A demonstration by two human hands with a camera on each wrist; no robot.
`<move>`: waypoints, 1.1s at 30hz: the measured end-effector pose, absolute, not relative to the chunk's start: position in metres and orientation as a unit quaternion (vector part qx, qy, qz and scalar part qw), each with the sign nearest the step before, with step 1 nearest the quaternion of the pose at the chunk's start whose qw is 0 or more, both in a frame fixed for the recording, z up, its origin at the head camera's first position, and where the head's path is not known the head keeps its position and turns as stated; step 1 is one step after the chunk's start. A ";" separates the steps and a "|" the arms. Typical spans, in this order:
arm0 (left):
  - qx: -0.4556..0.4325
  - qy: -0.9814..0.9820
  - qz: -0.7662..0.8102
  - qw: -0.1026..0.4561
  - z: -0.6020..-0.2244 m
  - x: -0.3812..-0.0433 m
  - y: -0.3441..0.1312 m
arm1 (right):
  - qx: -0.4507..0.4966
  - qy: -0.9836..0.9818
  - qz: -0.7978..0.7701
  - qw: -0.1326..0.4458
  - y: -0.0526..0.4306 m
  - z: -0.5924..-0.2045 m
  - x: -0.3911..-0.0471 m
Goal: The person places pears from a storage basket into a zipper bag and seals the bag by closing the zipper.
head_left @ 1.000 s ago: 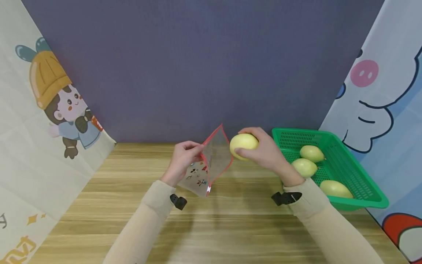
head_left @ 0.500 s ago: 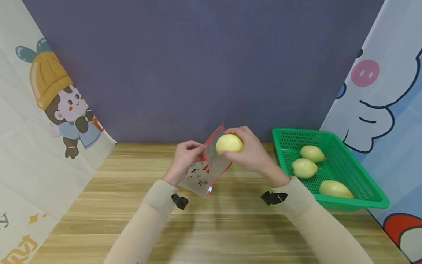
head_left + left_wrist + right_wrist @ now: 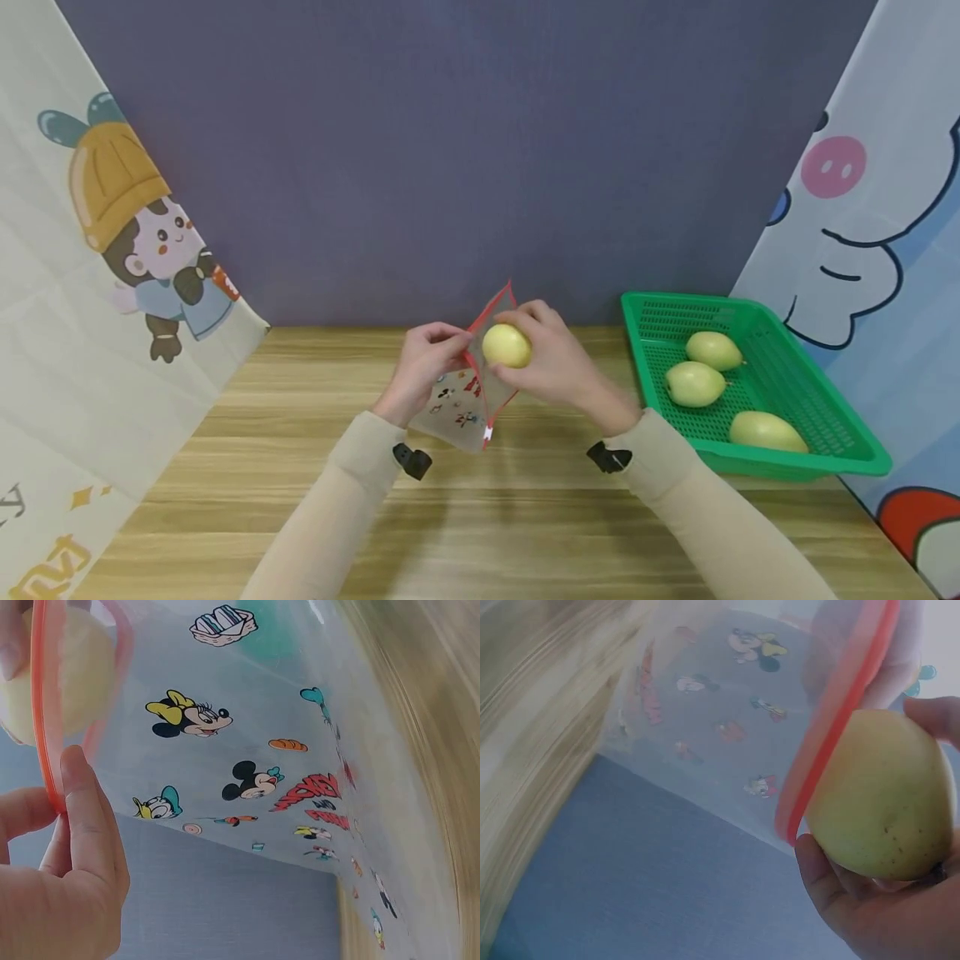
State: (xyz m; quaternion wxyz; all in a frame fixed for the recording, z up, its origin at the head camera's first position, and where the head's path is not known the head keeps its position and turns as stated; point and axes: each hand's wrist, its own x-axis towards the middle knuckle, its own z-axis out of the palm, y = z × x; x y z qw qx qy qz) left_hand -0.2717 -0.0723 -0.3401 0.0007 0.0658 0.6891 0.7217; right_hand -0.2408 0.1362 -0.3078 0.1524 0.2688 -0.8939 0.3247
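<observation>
My left hand point(image 3: 426, 364) pinches the red-edged mouth of a clear zip bag point(image 3: 247, 697) printed with cartoon characters. The bag hangs tilted, its mouth spread and facing right, with a white slider at the lower corner. In my right hand point(image 3: 551, 360) is a pale yellow-green pear-like fruit point(image 3: 889, 795), gripped between thumb and fingers. The fruit stands at the bag's mouth, and in the left wrist view part of it shows through the clear plastic just past the red edge. My right palm hides the back of the fruit.
A green plastic basket point(image 3: 847, 446) stands on the wooden table point(image 3: 315, 517) to the right, holding three more pale fruits point(image 3: 695, 384). A dark grey-blue panel point(image 3: 480, 150) rises behind the table, with printed cartoon cloths at both sides.
My right hand has carried the fruit leftward, from right of the bag up to its mouth. My left hand has stayed nearly still, keeping its pinch on the bag edge.
</observation>
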 end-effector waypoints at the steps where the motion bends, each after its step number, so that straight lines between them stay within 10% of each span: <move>1: 0.066 0.689 0.722 0.000 -0.340 -0.272 -0.072 | 0.272 -0.896 0.314 0.156 0.136 -0.309 -0.241; 33: 0.065 0.666 0.743 0.002 -0.337 -0.268 -0.071 | 0.284 -0.894 0.268 0.222 0.148 -0.307 -0.238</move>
